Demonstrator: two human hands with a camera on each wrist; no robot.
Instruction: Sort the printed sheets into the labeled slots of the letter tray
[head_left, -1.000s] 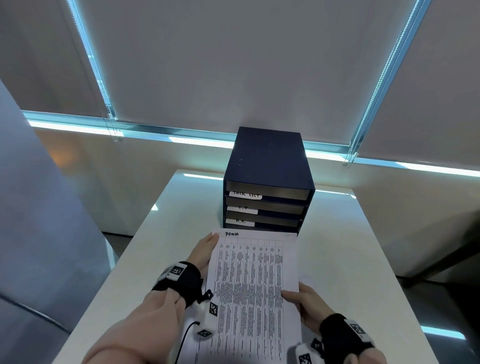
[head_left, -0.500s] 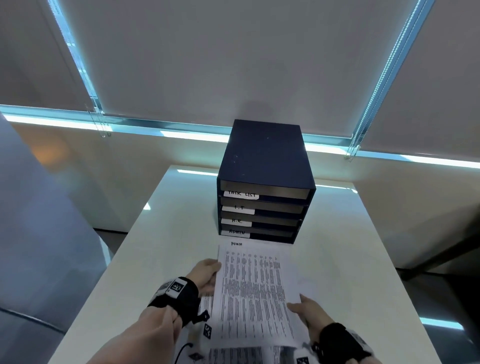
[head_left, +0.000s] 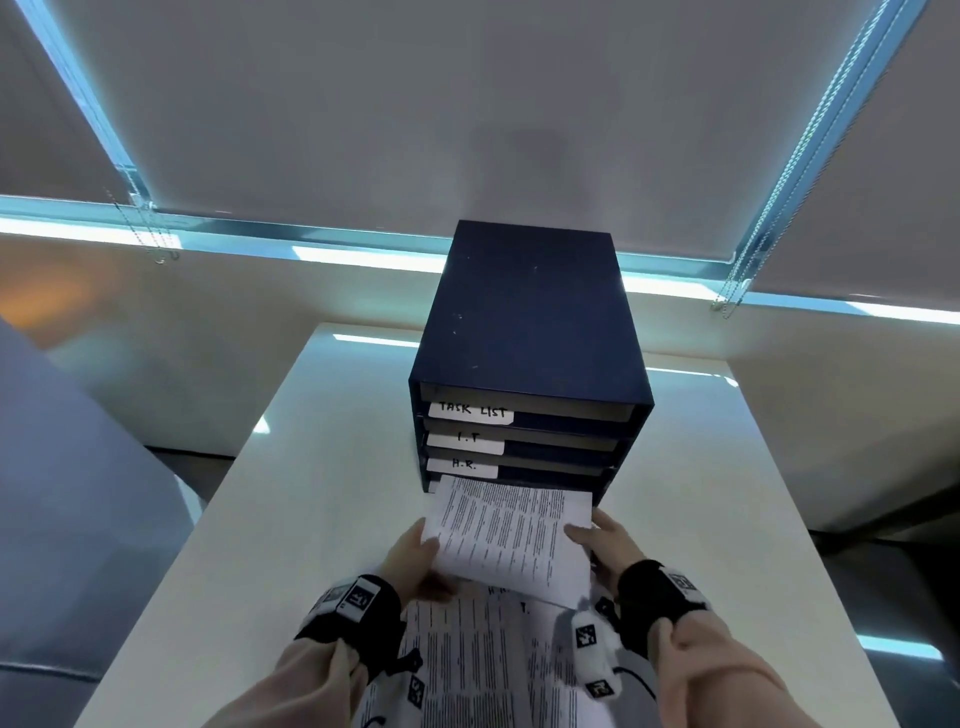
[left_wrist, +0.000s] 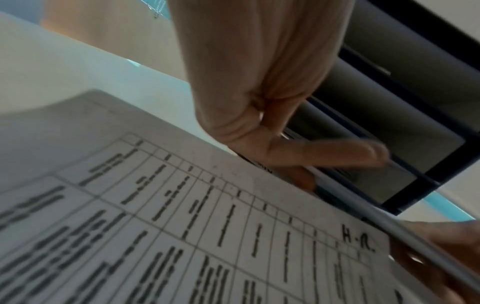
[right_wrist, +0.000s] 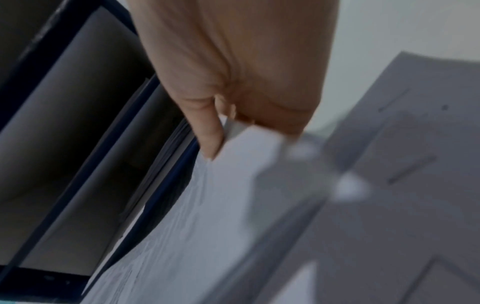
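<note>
Head view: a printed sheet (head_left: 511, 538) is held level in front of the dark blue letter tray (head_left: 530, 338), its leading short edge at 12 o'clock entering the bottom slot, below the slots labelled TASK LIST, I.T and H.R.; the bottom label is covered by the paper. The long axis runs from the person toward the tray, slightly skewed to 1 o'clock. The left hand (head_left: 415, 556) pinches the left long edge at 9 o'clock and the right hand (head_left: 605, 540) pinches the right long edge at 3 o'clock. More printed sheets (head_left: 467, 670) lie flat on the white table (head_left: 291, 519) at 6 o'clock. Left wrist view: fingers above and thumb below are clamped on the sheet's edge; the top sheet of the remaining pile is marked "H.R.". Right wrist view: thumb (right_wrist: 207, 135) and fingers nip the sheet's edge beside the slot mouth, and the paper shows ripples there. Judgement: the sheet is light, limp and easily creased; gripping both long edges near the rear half keeps it taut, and it should be fed square to the slot to avoid buckling.
</note>
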